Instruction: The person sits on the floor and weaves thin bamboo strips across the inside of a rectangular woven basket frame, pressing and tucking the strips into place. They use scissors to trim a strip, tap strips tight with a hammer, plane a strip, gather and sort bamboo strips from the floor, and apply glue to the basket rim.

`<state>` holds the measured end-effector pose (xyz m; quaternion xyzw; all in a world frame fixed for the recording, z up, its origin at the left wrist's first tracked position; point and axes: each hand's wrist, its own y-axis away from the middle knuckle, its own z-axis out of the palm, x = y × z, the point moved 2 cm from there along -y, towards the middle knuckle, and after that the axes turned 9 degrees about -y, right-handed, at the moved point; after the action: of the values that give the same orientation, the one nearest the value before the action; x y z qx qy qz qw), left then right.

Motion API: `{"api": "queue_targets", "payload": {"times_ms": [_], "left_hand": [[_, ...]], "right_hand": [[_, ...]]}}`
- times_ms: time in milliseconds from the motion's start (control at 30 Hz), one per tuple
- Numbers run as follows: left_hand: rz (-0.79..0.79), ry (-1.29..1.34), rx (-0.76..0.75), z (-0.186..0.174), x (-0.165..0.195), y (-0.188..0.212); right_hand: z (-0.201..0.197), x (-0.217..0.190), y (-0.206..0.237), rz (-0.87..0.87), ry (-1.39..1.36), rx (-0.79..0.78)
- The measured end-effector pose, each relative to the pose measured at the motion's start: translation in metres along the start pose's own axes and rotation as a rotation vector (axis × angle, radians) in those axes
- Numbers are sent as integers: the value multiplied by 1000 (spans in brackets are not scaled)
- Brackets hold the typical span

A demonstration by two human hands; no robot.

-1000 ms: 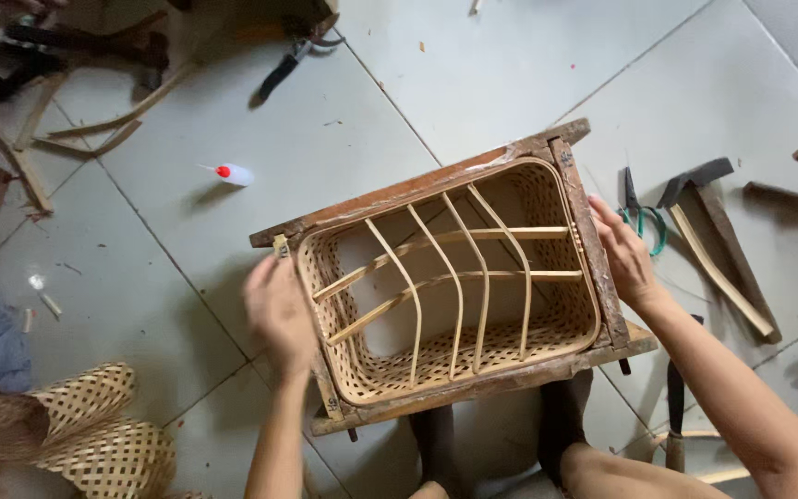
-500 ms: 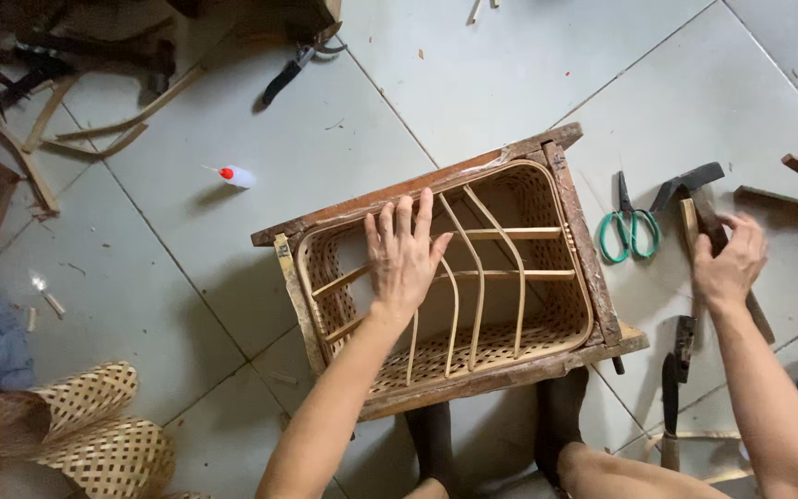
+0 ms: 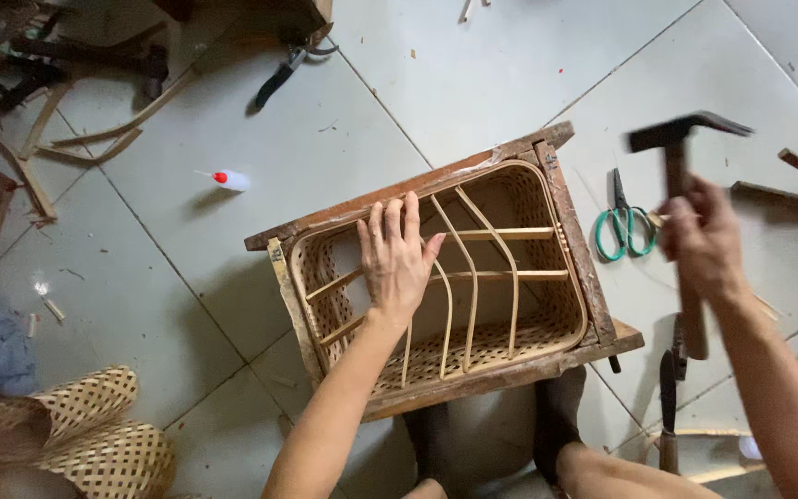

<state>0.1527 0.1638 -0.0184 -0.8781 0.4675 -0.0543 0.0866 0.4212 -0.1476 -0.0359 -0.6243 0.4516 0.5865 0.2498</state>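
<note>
two hands were busy: the left hand (image 3: 399, 259) lay open and flat on the basket (image 3: 445, 277) under it, and the right hand (image 3: 706, 242) gripped a hammer (image 3: 678, 176), green scissors (image 3: 622, 222) just beside it

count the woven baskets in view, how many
3: one rectangular basket in the wooden frame under the left hand; two woven pieces at lower left. More may be hidden beyond the edge.
</note>
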Motion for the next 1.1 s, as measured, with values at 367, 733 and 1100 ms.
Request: {"api": "queue_targets", "payload": {"times_ms": [367,733,1100], "left_hand": [[38,-58,-52,11,-4,3],[33,29,-45,0,-4,-1],[-700,997,191,-15,-155,29]], "right_hand": [[169,-125,26,-450,642,-603],[163,-98,23,-582,563,-520],[-4,24,-6,-424,659,226]]}}
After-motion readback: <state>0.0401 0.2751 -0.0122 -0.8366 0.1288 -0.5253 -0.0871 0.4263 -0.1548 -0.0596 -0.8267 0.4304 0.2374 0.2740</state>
